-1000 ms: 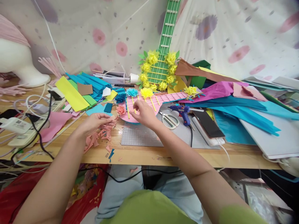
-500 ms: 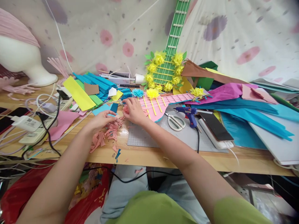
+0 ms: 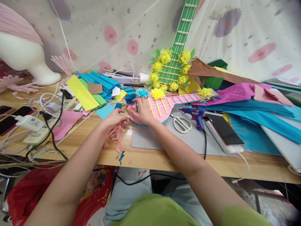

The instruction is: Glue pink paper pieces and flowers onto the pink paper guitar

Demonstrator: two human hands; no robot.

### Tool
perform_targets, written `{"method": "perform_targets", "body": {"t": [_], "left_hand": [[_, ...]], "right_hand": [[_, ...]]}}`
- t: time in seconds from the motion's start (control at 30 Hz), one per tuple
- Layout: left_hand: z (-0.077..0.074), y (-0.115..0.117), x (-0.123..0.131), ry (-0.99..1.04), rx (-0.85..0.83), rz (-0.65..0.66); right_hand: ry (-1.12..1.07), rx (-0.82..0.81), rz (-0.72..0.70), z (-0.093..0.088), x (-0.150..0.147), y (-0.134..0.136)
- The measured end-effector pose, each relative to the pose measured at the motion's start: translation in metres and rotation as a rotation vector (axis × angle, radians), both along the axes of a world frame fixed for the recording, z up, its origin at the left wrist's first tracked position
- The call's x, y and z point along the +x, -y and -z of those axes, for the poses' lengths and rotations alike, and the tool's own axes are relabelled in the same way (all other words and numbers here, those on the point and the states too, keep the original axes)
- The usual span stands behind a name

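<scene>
A pink paper guitar (image 3: 163, 115) with yellow strips lies on the table. My right hand (image 3: 143, 113) is over its left end, with thumb and fingertips closed around a pink paper flower (image 3: 132, 108) that they partly hide. Just left of it, my left hand (image 3: 115, 118) has its fingers apart, near the guitar's edge and above a heap of pink paper scraps (image 3: 115, 134). Nothing shows in the left fingers. On the guitar's upper rim sit a blue paper flower (image 3: 142, 92) and a yellow paper flower (image 3: 158, 93).
Scissors (image 3: 181, 123) and a blue glue gun (image 3: 196, 116) lie on a grey cutting mat (image 3: 150, 138). Behind stands a green paper guitar (image 3: 180, 34). A phone (image 3: 224, 128) is at right, folded coloured paper (image 3: 270, 108) beyond it. A power strip (image 3: 39, 135) with cables lies left.
The view has shifted slightly, so the table things appear a little further right. My left hand has come closer to the guitar's left end. My right hand stays at the pink flower.
</scene>
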State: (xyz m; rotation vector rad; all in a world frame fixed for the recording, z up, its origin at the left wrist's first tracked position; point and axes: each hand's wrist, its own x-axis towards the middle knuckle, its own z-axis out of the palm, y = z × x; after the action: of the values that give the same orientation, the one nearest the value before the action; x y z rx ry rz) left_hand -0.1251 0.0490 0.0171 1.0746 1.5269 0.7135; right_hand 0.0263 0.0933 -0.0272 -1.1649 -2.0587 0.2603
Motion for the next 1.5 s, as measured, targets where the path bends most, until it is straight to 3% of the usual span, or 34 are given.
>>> {"method": "perform_targets", "body": {"t": [0.63,0.97,1.23,1.5], "left_hand": [[0.005,-0.012,0.005,0.019,0.023,-0.004],[0.014,-0.012,0.003,0.046,0.188,-0.024],[0.0,-0.005,0.011,-0.045,0.223,-0.089],[0.029,-0.006,0.0,-0.206,0.445,-0.075]], "right_hand": [[0.009,0.013,-0.006,-0.001,0.0,-0.001],[0.021,0.002,0.003,-0.003,0.0,0.001],[0.025,0.013,-0.011,-0.002,-0.001,-0.002],[0.023,0.022,-0.011,-0.003,-0.002,-0.002]]}}
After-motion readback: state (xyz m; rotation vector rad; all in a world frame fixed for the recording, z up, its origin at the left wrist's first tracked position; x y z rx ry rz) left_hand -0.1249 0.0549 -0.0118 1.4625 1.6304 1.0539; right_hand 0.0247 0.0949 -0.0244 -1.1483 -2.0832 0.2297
